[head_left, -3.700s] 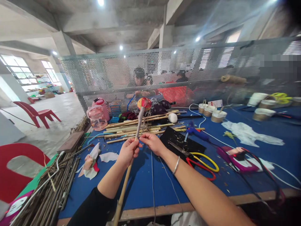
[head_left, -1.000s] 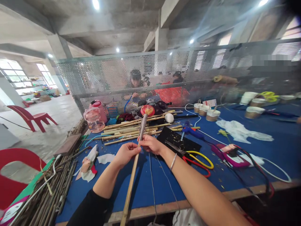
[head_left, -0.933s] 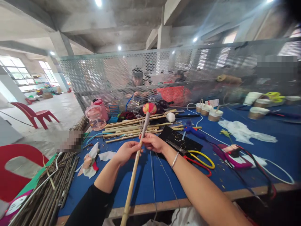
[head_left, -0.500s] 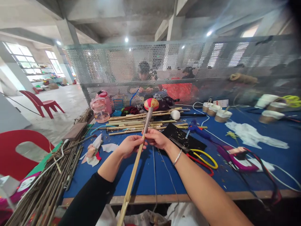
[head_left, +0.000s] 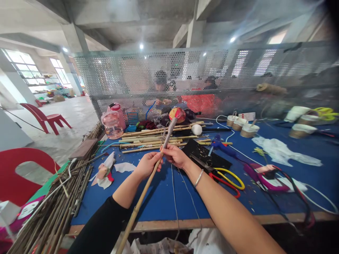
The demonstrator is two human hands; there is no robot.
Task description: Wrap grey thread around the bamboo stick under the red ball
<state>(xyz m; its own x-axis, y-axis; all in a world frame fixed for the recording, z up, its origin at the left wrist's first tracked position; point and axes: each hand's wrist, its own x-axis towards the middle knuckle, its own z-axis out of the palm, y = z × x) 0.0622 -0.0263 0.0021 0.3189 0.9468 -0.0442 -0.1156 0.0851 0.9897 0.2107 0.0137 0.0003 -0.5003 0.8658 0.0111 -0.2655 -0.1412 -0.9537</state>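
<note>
I hold a long bamboo stick (head_left: 140,203) slanting up and away over the blue table (head_left: 164,201). Its far end carries a red and yellow ball head (head_left: 177,114) above a grey wrapped neck. My left hand (head_left: 147,164) is closed round the stick's shaft. My right hand (head_left: 174,155) pinches the stick just above it, fingers pressed together. A thin string (head_left: 174,197) hangs from near my hands down over the table's front edge.
Scissors with yellow and red handles (head_left: 225,176) lie right of my wrist on a black mat (head_left: 203,157). Loose bamboo sticks (head_left: 156,139), a pink jug (head_left: 113,120), a blue glue gun (head_left: 219,144) and cups lie beyond. Twig bundles (head_left: 58,208) sit left. People sit behind mesh (head_left: 164,84).
The stick's ball end has swung a little to the right and its near end more to the left. Both hands keep their hold at the same spot on the shaft.
</note>
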